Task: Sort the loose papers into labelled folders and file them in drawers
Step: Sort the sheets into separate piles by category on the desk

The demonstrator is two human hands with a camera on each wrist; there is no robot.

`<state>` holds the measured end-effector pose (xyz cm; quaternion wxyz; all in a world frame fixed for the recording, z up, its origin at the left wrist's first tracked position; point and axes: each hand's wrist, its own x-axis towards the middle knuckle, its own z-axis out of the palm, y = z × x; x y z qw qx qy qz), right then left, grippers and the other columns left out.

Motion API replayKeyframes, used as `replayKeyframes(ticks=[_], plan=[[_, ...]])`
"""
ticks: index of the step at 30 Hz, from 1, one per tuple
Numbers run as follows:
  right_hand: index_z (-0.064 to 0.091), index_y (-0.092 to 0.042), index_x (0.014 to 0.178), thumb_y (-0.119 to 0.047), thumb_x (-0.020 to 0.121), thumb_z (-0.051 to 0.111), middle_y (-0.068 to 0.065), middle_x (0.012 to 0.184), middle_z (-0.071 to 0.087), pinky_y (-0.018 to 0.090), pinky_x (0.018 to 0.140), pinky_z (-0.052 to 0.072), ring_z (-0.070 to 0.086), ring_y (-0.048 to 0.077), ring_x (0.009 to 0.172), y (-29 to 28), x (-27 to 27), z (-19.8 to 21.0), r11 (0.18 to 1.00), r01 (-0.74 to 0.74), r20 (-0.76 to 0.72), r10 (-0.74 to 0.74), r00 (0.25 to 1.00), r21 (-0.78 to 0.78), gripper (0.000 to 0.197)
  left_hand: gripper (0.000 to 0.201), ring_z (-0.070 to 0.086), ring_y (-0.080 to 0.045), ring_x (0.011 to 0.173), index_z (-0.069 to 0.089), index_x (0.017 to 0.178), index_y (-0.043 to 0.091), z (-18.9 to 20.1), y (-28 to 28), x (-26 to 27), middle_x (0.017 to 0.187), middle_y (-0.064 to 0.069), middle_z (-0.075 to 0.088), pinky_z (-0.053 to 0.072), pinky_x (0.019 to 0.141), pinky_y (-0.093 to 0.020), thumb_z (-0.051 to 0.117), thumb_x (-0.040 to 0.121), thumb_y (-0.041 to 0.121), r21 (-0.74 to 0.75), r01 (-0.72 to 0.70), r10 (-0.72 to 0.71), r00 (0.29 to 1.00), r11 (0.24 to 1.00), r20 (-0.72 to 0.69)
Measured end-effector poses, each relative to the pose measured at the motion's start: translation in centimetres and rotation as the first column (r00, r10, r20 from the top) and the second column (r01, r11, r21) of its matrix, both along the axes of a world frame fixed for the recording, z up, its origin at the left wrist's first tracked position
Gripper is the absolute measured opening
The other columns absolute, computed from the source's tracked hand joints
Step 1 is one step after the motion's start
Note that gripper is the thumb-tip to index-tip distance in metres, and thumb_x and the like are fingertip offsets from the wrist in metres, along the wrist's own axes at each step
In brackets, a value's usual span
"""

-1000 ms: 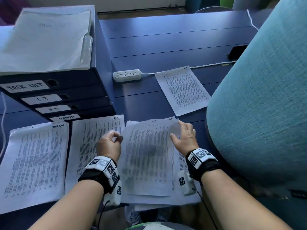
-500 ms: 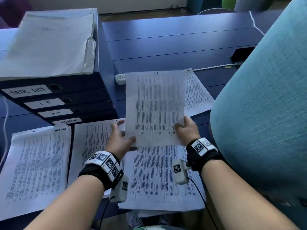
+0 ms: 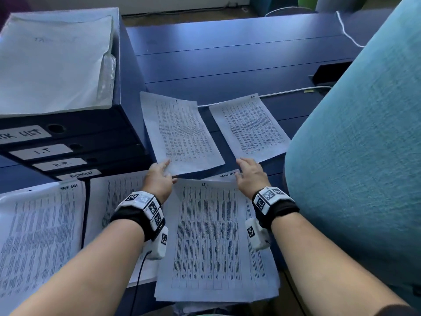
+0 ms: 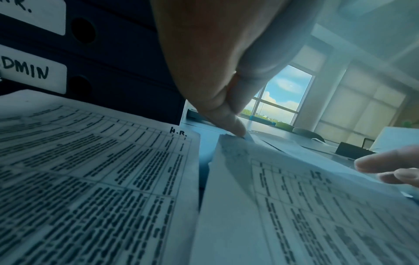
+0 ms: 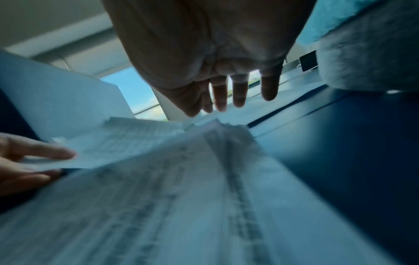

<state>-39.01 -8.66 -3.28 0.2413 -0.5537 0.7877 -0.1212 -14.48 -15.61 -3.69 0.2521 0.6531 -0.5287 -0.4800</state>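
Note:
My left hand (image 3: 169,171) pinches the near left corner of a printed sheet marked I.T. (image 3: 182,135), which lies on the blue desk (image 3: 227,62) beside a sheet marked H.R. (image 3: 250,126). In the right wrist view that sheet (image 5: 118,143) sits between a finger and the thumb of my left hand (image 5: 34,157). My right hand (image 3: 245,171) hovers open, fingers straight (image 5: 240,93), over the far edge of the front pile (image 3: 211,242), whose top sheet is also marked I.T. Dark folders (image 3: 75,142) labelled TASK LIST, I.T, H.R and ADMIN are stacked at the left.
Left of the front pile lie an H.R. pile (image 3: 109,213) and a sleeved TASK LIST pile (image 3: 38,236). A clear plastic folder of papers (image 3: 52,60) rests on the folder stack. A teal chair back (image 3: 353,156) crowds the right side. A white cable (image 3: 284,92) crosses the desk.
The I.T. sheet that both hands lifted off the front pile now lies on the desk beside the H.R. sheet. My right hand has let go of it; my left still holds it.

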Motion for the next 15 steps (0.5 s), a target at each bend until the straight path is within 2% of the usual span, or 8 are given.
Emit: replayKeyframes(ticks=[2,5,7,9,11,13,15], plan=[[0.038,-0.020,0.142,-0.030,0.099,0.043,-0.002,0.152,0.029,0.047,0.112,0.023,0.026,0.021,0.139,0.0,-1.0,-0.5,0.997,0.015,-0.089,-0.008,0.996,0.079,0.045,0.051,0.066,-0.015,0.091,0.045,0.143,0.011,-0.5,-0.6,0.0,0.144,-0.001,0.039,0.054,0.082,-0.025,0.039,0.096,-0.008,-0.006,0.007,-0.007,1.000,1.000,0.016],[0.027,-0.024,0.148,-0.040,0.101,0.034,-0.005,0.159,0.014,0.051,0.117,0.010,0.009,0.020,0.147,0.0,-2.4,-1.3,0.979,0.037,-0.106,-0.016,0.994,0.199,0.051,0.055,0.066,-0.018,0.097,0.046,0.143,0.015,-1.3,-1.3,0.3,0.147,-0.003,0.038,0.056,0.091,-0.038,0.043,0.092,-0.007,0.028,0.019,-0.021,0.997,0.999,0.077],[0.025,-0.024,0.149,-0.043,0.101,0.029,-0.007,0.160,0.011,0.053,0.117,0.006,0.003,0.017,0.148,0.0,-3.0,-1.8,0.970,0.026,-0.097,-0.003,0.995,0.243,0.051,0.057,0.065,-0.015,0.095,0.047,0.142,0.015,-1.8,-1.7,0.4,0.149,-0.004,0.037,0.053,0.096,-0.040,0.043,0.090,-0.008,0.057,0.026,-0.031,0.996,0.998,0.089],[0.029,-0.024,0.147,-0.045,0.101,0.027,-0.006,0.159,0.014,0.053,0.118,0.008,0.007,0.016,0.147,0.2,-3.1,-2.1,0.968,0.017,-0.100,0.009,0.995,0.251,0.051,0.057,0.063,-0.014,0.091,0.048,0.141,0.011,-1.7,-1.7,0.1,0.147,-0.003,0.040,0.051,0.096,-0.032,0.039,0.091,-0.014,0.089,0.042,-0.048,0.997,0.995,0.063],[0.034,-0.023,0.144,-0.047,0.100,0.026,-0.003,0.157,0.020,0.053,0.116,0.016,0.014,0.018,0.145,0.2,-2.9,-2.3,0.972,0.010,-0.125,0.020,0.992,0.236,0.051,0.056,0.058,-0.018,0.105,0.048,0.140,0.009,-1.7,-1.8,-0.1,0.143,-0.003,0.043,0.045,0.095,-0.024,0.041,0.091,-0.015,0.089,0.061,-0.068,0.995,0.994,0.078],[0.037,-0.022,0.142,-0.051,0.099,0.024,-0.003,0.155,0.023,0.052,0.114,0.021,0.017,0.021,0.143,0.0,-2.6,-2.3,0.970,0.000,-0.141,0.036,0.989,0.243,0.053,0.055,0.054,-0.024,0.121,0.047,0.141,0.011,-2.0,-1.9,-0.4,0.146,-0.006,0.042,0.044,0.104,-0.032,0.046,0.090,-0.009,0.065,0.084,-0.091,0.990,0.994,0.111],[0.038,-0.021,0.141,-0.054,0.099,0.023,-0.004,0.154,0.023,0.051,0.112,0.024,0.018,0.023,0.142,-0.2,-2.5,-2.4,0.968,-0.003,-0.148,0.042,0.988,0.253,0.055,0.053,0.059,-0.025,0.114,0.046,0.142,0.011,-2.2,-2.1,-0.5,0.148,-0.007,0.038,0.048,0.102,-0.041,0.042,0.093,-0.005,0.077,0.071,-0.080,0.989,0.994,0.120]])
